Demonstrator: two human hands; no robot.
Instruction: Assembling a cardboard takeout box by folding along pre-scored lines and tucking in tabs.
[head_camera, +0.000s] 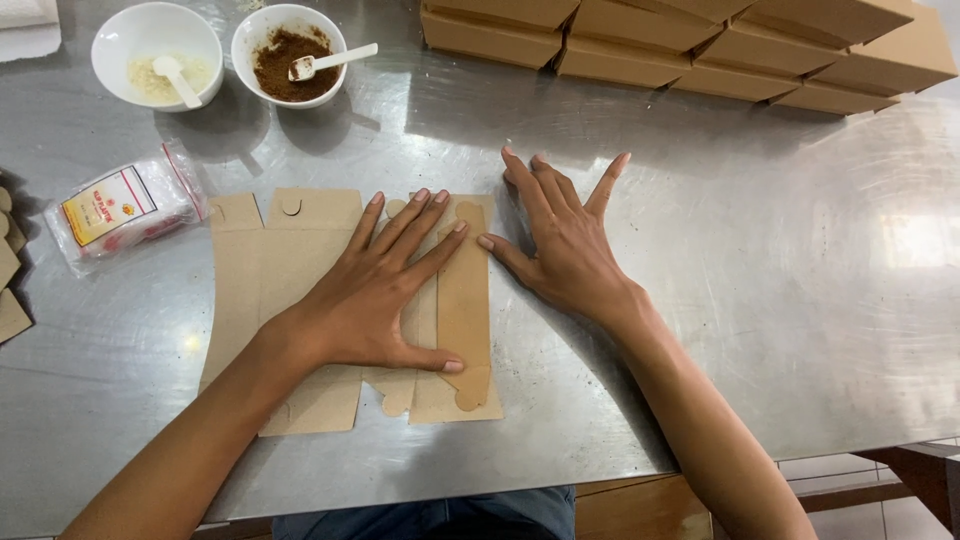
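left hand (375, 295) flat, fingers spread, pressing one flat cardboard box blank (300, 290) mid-table, gripping nothing | right hand (565, 250) splayed on steel table (760, 300) beside blank's right edge, empty | two white bowls (157, 50), each with a spoon | one plastic packet (125, 205) | folded boxes (700, 45) stacked, cut off at top, uncountable

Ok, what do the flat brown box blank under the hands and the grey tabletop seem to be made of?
The flat brown box blank looks like matte kraft cardboard: dull, creased, die-cut tabs. The grey tabletop seems brushed stainless steel, with glare and fine scratches. The left hand presses the blank; the right hand rests beside it.
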